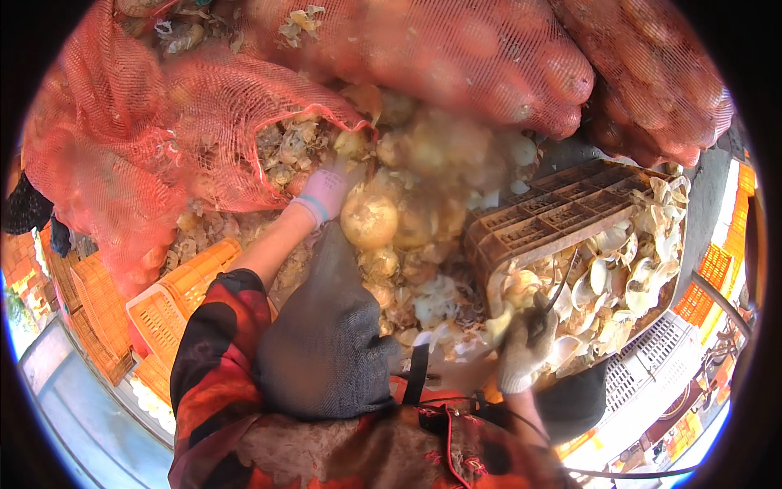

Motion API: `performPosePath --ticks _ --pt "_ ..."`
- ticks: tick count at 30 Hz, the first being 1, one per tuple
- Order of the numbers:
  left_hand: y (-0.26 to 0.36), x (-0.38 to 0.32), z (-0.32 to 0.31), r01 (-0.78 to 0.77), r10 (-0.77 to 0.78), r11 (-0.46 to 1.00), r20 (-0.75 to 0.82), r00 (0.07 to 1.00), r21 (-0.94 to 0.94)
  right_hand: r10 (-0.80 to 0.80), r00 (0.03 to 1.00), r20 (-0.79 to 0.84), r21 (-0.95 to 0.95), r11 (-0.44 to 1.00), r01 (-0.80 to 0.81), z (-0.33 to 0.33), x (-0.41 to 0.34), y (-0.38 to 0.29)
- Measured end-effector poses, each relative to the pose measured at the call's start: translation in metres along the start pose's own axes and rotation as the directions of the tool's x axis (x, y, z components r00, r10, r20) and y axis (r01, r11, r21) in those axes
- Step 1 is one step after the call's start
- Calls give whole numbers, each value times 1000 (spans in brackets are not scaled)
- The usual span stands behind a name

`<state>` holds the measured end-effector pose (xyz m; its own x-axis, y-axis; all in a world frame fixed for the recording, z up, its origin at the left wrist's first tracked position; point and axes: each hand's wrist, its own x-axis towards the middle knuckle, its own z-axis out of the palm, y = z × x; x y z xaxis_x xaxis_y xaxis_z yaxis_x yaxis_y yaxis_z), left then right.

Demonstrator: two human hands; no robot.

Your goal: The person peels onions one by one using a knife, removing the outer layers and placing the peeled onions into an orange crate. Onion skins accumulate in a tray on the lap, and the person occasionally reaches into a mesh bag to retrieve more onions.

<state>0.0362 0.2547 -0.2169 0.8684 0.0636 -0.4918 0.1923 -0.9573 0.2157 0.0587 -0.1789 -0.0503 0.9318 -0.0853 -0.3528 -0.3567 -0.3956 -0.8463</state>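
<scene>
My left hand (327, 189), in a pinkish glove with a blue cuff edge, reaches to the mouth of a red mesh sack (226, 128), against an onion (351, 143); blur hides whether its fingers grip it. Loose whole onions (369, 218) lie in a pile just right of that hand. My right hand (528, 348), in a pale, soiled knit glove, is closed around a knife (561, 281) whose thin, dark blade points up. It is over the near left edge of a brown plastic crate (537, 235) heaped with onion skins and cut pieces (599, 275).
Full red mesh sacks of onions (476, 55) lie along the far side, another (660, 79) at upper right. Orange crates (177, 287) stand at left, a white slatted crate (654, 360) at right. Peelings (437, 299) litter the ground before my knees.
</scene>
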Motion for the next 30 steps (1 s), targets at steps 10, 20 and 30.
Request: performPosePath --ticks 10,20,30 --pt "-19 -26 -8 -52 -96 -630 10 995 -775 -148 989 -5 -56 988 147 7 5 -19" --pt "95 -141 -246 -119 211 -616 -309 927 -779 -257 954 157 -141 950 279 -4 8 -31" --pt "267 -220 -216 -516 202 304 -475 857 -801 121 851 511 476 784 -398 -65 -74 -119"
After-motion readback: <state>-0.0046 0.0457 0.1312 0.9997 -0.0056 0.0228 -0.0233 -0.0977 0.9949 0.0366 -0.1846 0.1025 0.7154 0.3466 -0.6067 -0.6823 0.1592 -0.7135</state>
